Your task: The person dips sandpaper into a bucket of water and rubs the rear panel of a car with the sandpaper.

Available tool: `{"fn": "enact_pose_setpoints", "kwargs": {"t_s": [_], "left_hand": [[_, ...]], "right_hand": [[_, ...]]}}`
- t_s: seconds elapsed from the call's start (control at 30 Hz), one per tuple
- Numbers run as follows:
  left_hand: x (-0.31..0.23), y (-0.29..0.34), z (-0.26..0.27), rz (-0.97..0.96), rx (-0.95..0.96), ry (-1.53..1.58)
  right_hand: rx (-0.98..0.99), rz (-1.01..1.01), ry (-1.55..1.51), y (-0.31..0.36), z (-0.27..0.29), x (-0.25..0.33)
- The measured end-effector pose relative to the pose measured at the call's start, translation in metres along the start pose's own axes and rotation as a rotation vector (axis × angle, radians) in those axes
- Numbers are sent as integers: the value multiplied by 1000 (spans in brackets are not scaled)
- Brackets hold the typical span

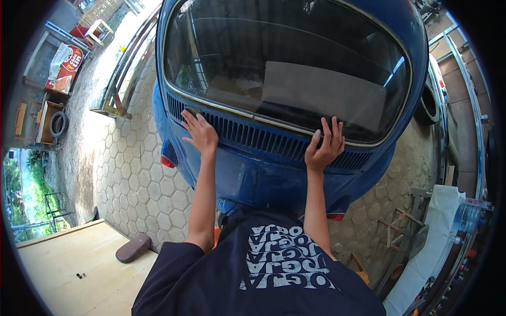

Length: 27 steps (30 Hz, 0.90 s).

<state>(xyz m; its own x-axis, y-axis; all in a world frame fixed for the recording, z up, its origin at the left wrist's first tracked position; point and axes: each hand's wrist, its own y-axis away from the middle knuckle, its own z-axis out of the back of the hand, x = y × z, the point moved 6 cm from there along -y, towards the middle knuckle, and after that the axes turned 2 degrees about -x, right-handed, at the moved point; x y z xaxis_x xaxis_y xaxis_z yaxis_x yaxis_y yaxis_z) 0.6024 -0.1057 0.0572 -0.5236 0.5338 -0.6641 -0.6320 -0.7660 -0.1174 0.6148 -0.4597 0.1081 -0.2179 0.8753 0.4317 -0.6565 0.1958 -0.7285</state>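
Observation:
I stand at the rear of a blue car (253, 174) with a curved rear window (226, 58) in a metal trim. Below the glass runs a row of vent slots (263, 138). At the left end of that row, my left hand (201, 132) presses a small dark pad (193, 110) against the body. Its fingers are stretched over the pad, hiding most of it, and the thumb stands apart. My right hand (324, 146) lies spread at the window's lower right edge, fingertips over the trim and glass, palm near the slots. It holds nothing.
Behind the glass lies a pale flat panel (321, 95). Hexagonal paving (137, 179) surrounds the car. A wooden board (68, 268) with a brown oblong pad (133, 247) stands lower left. To the right are a tyre (428, 108), a metal frame (398, 229) and a white-covered bench (432, 253).

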Motion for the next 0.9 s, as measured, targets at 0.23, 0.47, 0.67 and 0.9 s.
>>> {"fn": "enact_pose_setpoints", "kwargs": {"t_s": [0.23, 0.47, 0.67, 0.9], "left_hand": [[6, 46, -14, -51, 0, -8], [32, -41, 5, 189, 50, 29], [15, 28, -11, -109, -1, -2], [51, -79, -5, -39, -165, 158]], "right_hand": [[-11, 9, 22, 3, -1, -9], [-1, 13, -10, 1, 0, -1], [-5, 19, 24, 2, 1, -8], [-6, 27, 6, 2, -5, 6]]}}
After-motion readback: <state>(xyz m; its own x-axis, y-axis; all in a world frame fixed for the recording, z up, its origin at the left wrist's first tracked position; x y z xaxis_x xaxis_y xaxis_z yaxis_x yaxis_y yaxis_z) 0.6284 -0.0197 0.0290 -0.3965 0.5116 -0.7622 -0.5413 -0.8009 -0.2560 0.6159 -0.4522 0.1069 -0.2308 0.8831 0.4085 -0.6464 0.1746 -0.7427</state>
